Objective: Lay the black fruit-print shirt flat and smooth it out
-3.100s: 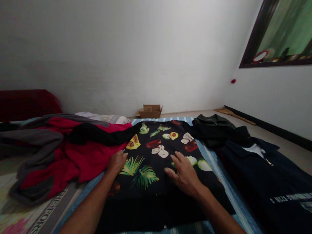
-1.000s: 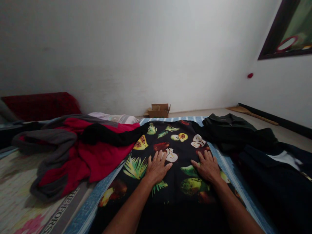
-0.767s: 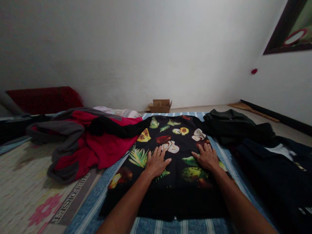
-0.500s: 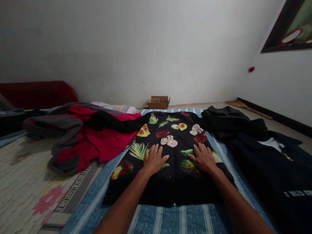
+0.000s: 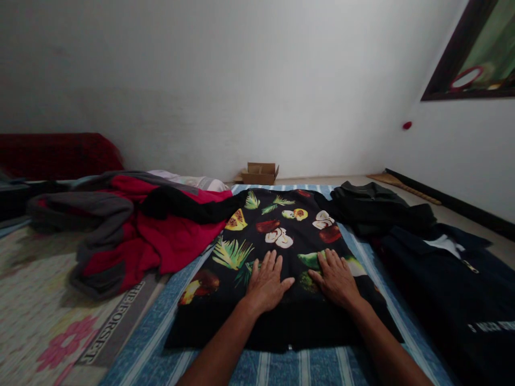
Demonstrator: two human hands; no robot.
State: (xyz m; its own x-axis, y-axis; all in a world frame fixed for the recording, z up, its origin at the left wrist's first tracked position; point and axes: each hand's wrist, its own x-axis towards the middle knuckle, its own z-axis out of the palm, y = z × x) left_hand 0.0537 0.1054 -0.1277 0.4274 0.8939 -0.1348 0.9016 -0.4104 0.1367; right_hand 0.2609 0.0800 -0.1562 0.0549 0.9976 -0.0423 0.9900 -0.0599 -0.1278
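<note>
A black garment printed with fruit and leaves lies spread face down or up, I cannot tell which, its sleeves stretched to both sides. My left hand rests flat on its lower middle, fingers apart and thumb pointing right. Flat on the lower right part lies my right hand, its fingers slightly spread beside a green printed fruit. Neither hand grips the cloth. A small metal zip end shows at the garment's near hem.
Blue striped cloth lies underneath. Red and grey clothing is heaped left, on a floral cover. Dark green and navy garments lie right. A cardboard box stands by the wall.
My left hand has slid right and slightly nearer over the garment. My right hand is slightly nearer too. The view has shifted a little.
</note>
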